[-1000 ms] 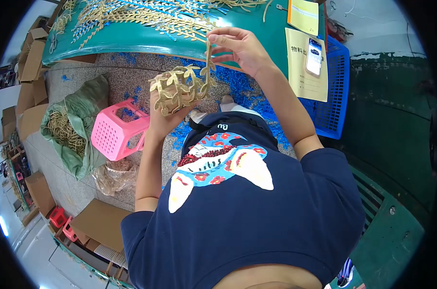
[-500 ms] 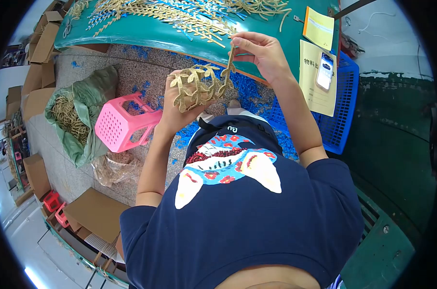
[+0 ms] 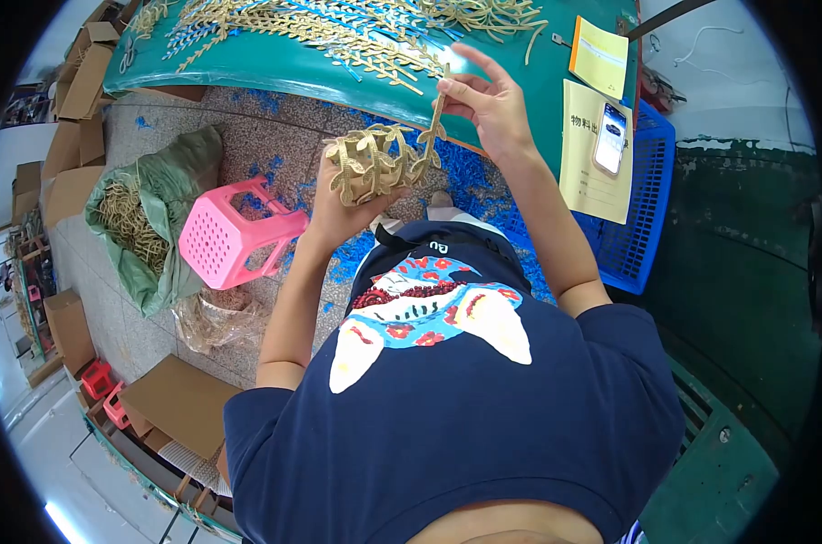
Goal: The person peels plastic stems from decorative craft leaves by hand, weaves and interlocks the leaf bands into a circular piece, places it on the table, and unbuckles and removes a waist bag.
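Note:
Gold leaf-patterned trim (image 3: 371, 161) is wound in several loops around my left hand (image 3: 338, 210), and the loops hide most of its fingers. From the loops, one length of the trim runs up to my right hand (image 3: 501, 116). There the thumb and a finger pinch its upper end near the table's front edge, while another finger is raised. More gold leaf strips (image 3: 311, 34) lie spread on the green table (image 3: 510, 80), mixed with blue ones.
A phone (image 3: 609, 140) rests on a yellowish booklet (image 3: 578, 186) at the right, over a blue crate (image 3: 645, 213). Scissors (image 3: 128, 54) lie at the table's left end. A pink stool (image 3: 216, 240) and a green sack (image 3: 179, 172) stand on the floor among blue scraps.
My right hand has shifted slightly, its upper finger lifting away from the pinched trim. The wound loops on my left hand have turned a little.

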